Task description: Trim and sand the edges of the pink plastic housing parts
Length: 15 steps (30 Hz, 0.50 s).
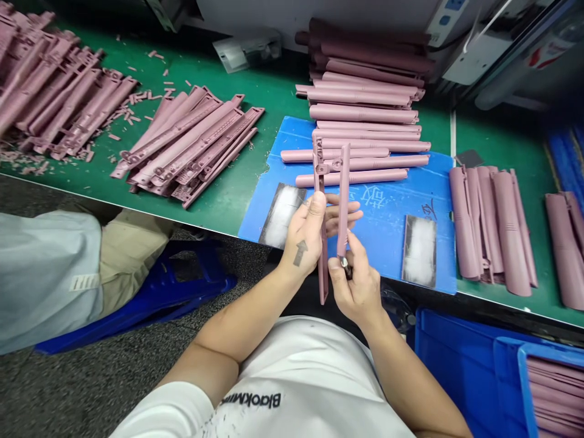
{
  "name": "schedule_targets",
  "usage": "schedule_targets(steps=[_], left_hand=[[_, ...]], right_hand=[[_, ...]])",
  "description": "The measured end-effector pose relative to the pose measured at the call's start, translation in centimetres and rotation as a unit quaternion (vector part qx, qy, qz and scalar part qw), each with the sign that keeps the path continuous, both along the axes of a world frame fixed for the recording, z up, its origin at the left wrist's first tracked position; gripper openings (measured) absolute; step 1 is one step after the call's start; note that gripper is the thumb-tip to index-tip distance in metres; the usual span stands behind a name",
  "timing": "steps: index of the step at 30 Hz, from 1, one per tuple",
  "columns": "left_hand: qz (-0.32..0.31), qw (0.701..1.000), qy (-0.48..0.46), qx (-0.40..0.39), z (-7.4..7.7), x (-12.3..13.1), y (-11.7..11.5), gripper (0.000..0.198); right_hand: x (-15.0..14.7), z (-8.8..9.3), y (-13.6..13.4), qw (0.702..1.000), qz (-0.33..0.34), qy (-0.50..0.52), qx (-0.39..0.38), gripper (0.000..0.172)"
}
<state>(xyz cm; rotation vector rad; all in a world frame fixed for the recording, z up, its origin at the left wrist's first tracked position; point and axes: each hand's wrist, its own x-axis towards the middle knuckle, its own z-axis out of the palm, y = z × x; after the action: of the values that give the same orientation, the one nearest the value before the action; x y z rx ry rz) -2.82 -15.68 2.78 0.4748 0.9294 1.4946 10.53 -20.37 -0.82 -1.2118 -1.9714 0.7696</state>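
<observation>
Upright in my left hand (306, 234) is a long pink plastic part (323, 267) with a hollow, detailed inner side, its top end above the blue board (383, 243). My right hand (358, 277) pinches the lower end of a second, smoother pink part (344, 201), along with a small dark tool with a metal tip (345, 265). The two parts stand nearly parallel, joined or touching near the top; which of these I cannot tell. Beyond my hands lies a stack of pink shells (365, 114) on the board and table.
Piles of pink parts (196, 140) and small pink scraps lie on the green table (237, 182) at left. More shells (515, 231) lie at right. Two dark-and-white pads (420, 249) rest on the board. A blue crate (456, 359) is at lower right; a seated person (50, 274) is at left.
</observation>
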Motion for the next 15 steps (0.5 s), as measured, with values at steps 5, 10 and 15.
schedule_targets(steps=[5, 10, 15], left_hand=[[-0.002, 1.000, -0.009, 0.008, -0.43, -0.15, 0.31, 0.060], [-0.002, 1.000, 0.011, 0.005, -0.29, -0.19, 0.43, 0.060], [0.011, 1.000, -0.020, 0.013, -0.28, 0.16, 0.54, 0.048]], right_hand=[[-0.18, -0.17, 0.33, 0.999, 0.018, -0.026, -0.014, 0.060], [-0.11, -0.27, 0.41, 1.000, 0.012, -0.006, -0.018, 0.056], [-0.10, -0.25, 0.35, 0.999, -0.026, 0.007, -0.041, 0.056]])
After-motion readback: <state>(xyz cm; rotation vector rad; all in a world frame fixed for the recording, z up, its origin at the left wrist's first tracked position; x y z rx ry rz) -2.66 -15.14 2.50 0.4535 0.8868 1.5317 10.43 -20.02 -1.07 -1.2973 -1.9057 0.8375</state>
